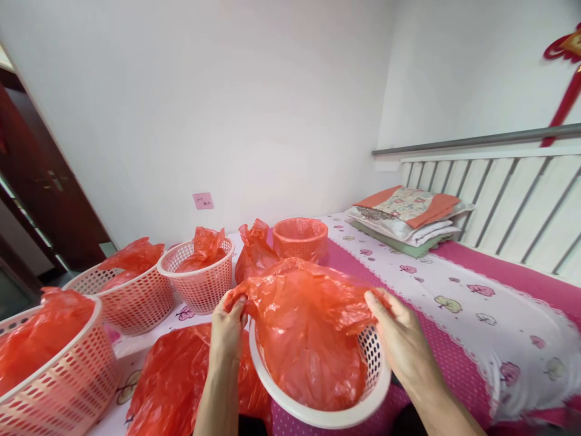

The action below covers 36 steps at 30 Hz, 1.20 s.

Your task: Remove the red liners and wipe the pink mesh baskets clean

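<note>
Baskets, five total: three bagged ones left of the front basket (318, 415), one orange behind it. Left hand (228, 330) and right hand (402, 339) both pinch its red bag (308, 327), fingers closed on the plastic

Bed (458, 339) bears baskets (200, 275), bags (177, 375), folded bedding (408, 218).

- The plastic bag (308, 321) is translucent red.
- The basket (318, 415) holding it is white, with a perforated wall.
- The bed (476, 315) cover is pink-dotted, its white panel printed with trees.
</note>
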{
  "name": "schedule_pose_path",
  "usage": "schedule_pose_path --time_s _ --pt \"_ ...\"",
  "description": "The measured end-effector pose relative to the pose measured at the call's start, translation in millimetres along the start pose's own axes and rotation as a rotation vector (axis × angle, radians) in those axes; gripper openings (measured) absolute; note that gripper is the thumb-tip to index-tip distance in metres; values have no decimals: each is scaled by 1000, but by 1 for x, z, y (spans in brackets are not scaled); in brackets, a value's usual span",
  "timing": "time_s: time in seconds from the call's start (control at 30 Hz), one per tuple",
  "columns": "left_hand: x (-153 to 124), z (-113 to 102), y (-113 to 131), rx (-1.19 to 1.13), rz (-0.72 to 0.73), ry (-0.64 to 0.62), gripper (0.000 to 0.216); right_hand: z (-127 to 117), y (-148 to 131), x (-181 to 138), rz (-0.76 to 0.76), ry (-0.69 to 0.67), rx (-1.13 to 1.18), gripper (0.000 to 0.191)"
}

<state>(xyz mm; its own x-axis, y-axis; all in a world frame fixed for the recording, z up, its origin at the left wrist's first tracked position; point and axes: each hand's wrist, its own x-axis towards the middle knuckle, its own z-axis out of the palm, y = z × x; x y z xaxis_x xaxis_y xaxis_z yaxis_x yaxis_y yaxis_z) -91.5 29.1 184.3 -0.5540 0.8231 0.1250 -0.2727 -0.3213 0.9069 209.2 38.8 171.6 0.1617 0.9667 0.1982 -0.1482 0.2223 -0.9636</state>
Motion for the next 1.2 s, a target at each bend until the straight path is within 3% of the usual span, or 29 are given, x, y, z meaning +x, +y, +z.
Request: schedule_pose_path --time_s 0.13,0.27,0.4,0.5,0.57,0.7,0.77,0.9,1.1,1.2 --pt "2 0 2 -50 0 -22 27 -3 5 18 26 103 78 59" --pt "1 -5 7 -23 9 -178 33 -4 5 34 -46 102 194 47" --pt "-4 -8 13 253 66 -316 55 -6 -4 35 -61 -37 122 52" --pt "-4 -7 12 417 105 -309 58 -7 -16 27 -114 -256 -19 69" --pt "-2 -8 8 475 117 -297 58 -6 -20 22 -149 -316 -200 75" --pt "2 -11 2 591 198 -284 32 -5 -18 23 -146 -253 -426 36" --pt "3 -12 0 623 262 -264 18 -6 -15 27 -196 -221 -412 26" --pt "0 -10 2 561 334 -271 20 -7 -16 33 -277 -115 -301 21" --pt "-6 -6 6 536 266 -289 19 -5 -18 27 -124 -239 -147 29" --pt "-10 -5 11 610 240 -334 44 -5 -22 23 -192 -244 -200 31"
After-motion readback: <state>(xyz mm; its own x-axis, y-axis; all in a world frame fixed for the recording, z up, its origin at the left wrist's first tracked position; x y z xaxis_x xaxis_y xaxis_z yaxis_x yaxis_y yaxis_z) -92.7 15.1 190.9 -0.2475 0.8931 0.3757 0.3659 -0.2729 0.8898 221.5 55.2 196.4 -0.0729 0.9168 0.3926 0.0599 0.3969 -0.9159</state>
